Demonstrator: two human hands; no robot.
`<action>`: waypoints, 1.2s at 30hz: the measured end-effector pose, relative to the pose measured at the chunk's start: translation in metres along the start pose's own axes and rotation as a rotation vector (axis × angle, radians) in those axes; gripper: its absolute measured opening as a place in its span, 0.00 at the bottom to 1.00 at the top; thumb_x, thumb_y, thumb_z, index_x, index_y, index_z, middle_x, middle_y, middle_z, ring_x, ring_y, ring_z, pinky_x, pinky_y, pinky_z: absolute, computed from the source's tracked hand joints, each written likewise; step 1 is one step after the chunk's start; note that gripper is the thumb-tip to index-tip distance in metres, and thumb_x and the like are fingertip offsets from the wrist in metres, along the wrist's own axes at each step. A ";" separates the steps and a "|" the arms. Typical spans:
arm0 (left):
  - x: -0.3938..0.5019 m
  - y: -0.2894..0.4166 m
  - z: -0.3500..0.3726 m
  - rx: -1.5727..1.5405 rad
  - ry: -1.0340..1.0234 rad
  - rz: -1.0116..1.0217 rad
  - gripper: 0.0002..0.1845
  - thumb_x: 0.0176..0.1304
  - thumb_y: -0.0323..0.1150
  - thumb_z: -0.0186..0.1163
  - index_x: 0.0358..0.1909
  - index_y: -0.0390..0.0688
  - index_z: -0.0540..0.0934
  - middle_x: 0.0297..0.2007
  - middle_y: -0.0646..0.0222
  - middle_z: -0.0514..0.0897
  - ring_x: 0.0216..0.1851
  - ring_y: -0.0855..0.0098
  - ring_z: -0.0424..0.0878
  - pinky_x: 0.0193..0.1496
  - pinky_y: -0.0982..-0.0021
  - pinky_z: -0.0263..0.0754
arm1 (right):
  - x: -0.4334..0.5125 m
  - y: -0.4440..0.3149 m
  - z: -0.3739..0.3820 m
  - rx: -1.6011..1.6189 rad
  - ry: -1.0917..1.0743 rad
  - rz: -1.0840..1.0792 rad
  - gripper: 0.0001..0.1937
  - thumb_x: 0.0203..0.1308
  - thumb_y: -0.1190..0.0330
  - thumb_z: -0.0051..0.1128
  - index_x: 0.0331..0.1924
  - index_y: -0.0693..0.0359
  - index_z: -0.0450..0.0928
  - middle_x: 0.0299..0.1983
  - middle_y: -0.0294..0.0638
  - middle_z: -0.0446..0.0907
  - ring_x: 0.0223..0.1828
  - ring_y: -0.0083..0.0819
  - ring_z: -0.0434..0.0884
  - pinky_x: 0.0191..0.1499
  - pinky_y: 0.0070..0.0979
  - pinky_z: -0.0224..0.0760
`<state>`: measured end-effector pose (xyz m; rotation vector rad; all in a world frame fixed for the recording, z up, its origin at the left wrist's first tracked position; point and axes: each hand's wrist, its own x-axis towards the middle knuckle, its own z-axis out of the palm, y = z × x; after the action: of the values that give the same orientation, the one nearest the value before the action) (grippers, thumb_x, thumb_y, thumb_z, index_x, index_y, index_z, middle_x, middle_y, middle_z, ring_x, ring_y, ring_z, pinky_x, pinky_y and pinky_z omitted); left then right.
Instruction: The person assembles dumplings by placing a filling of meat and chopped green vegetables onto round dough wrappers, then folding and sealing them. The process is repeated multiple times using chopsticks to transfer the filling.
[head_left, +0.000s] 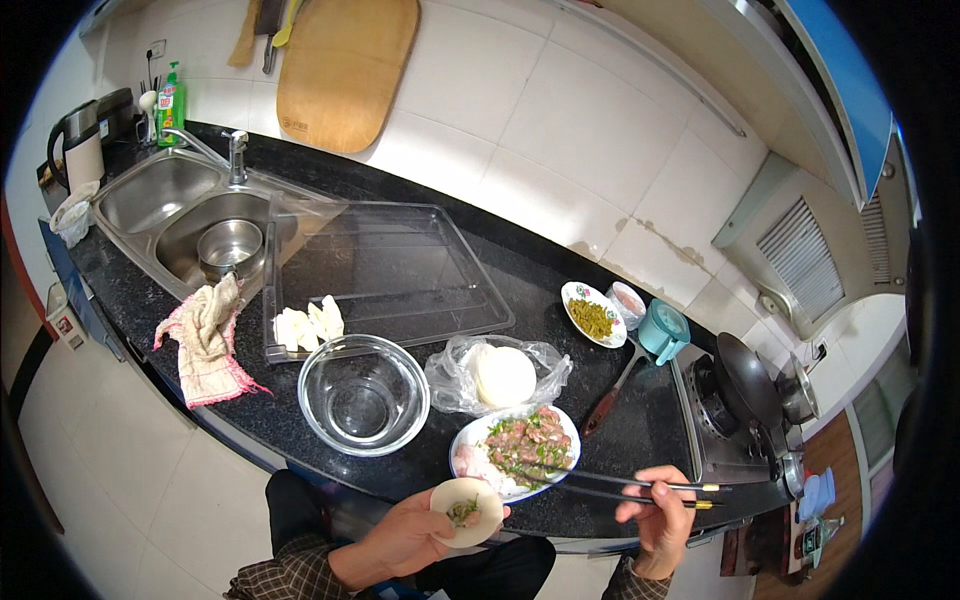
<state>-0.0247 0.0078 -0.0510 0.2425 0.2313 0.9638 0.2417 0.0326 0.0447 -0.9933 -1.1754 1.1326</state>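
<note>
My left hand (409, 534) holds a round dough wrapper (469, 510) with a small heap of meat and green filling on it. Black chopsticks (637, 484) with gold-coloured ends are in my right hand (660, 517), their tips in the meat filling (529, 446) on an oval plate (455, 435). Pale pink minced meat (476, 465) lies at that plate's left side. Behind the plate, a stack of round wrappers (506, 376) rests in a clear plastic bag (450, 375). An empty glass bowl (364, 397) stands to the left. White folded pieces (309, 324), perhaps dumplings, lie on a clear plastic tray (390, 262).
A cloth (206, 345) lies near the double sink (176, 202). Towards the right are a spatula (611, 390), a plate of chopped green food (592, 315), a teal container (663, 331) and a wok (746, 382) on the stove. The counter's front edge runs just before me.
</note>
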 end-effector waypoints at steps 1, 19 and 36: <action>0.000 -0.001 0.000 0.005 0.006 -0.002 0.34 0.42 0.16 0.44 0.58 0.29 0.55 0.55 0.44 0.65 0.57 0.55 0.66 0.63 0.60 0.58 | 0.005 0.005 0.001 -0.041 0.020 0.032 0.13 0.58 0.71 0.47 0.39 0.76 0.71 0.28 0.54 0.78 0.22 0.38 0.81 0.28 0.29 0.79; -0.004 -0.005 -0.001 0.015 0.014 0.014 0.34 0.41 0.16 0.43 0.58 0.28 0.57 0.53 0.50 0.68 0.54 0.59 0.70 0.61 0.62 0.60 | 0.020 0.022 0.052 -0.391 -0.229 -0.076 0.11 0.63 0.73 0.42 0.38 0.77 0.71 0.31 0.53 0.78 0.31 0.38 0.82 0.35 0.27 0.78; -0.006 0.000 0.001 0.035 0.013 0.025 0.34 0.42 0.17 0.46 0.58 0.29 0.55 0.56 0.42 0.64 0.57 0.55 0.66 0.63 0.60 0.57 | 0.029 0.040 0.013 0.133 -0.005 -0.006 0.13 0.61 0.70 0.43 0.37 0.77 0.70 0.28 0.58 0.78 0.25 0.41 0.82 0.29 0.29 0.80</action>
<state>-0.0275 0.0029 -0.0491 0.2721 0.2578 0.9869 0.2247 0.0682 0.0128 -0.8851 -1.0922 1.1931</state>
